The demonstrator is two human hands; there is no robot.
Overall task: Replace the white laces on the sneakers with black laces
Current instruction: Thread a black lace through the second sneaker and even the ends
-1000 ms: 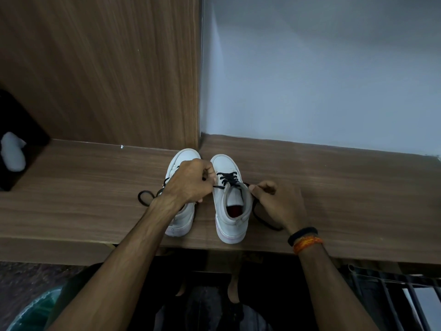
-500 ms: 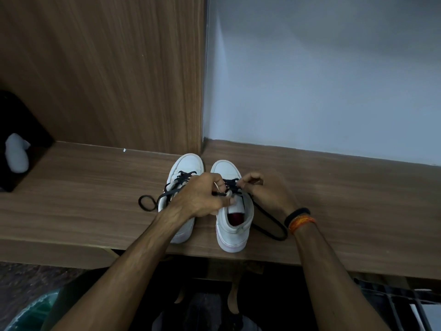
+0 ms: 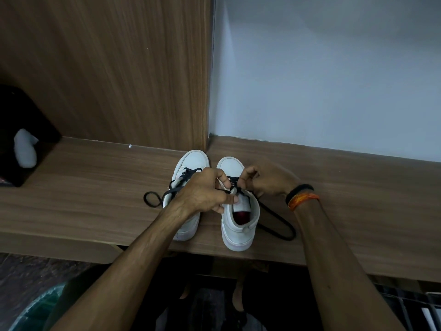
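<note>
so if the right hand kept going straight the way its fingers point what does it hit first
Its fingers point left across the right white sneaker, already at the black lace there. Going on, the right hand would probably meet the left hand first; depth is unclear.

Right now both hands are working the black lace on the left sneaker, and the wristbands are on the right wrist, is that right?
Not quite. The head view shows the left hand and right hand pinching the black lace on the right sneaker, not the left sneaker. The wristbands are on the right wrist, as you said.
</note>
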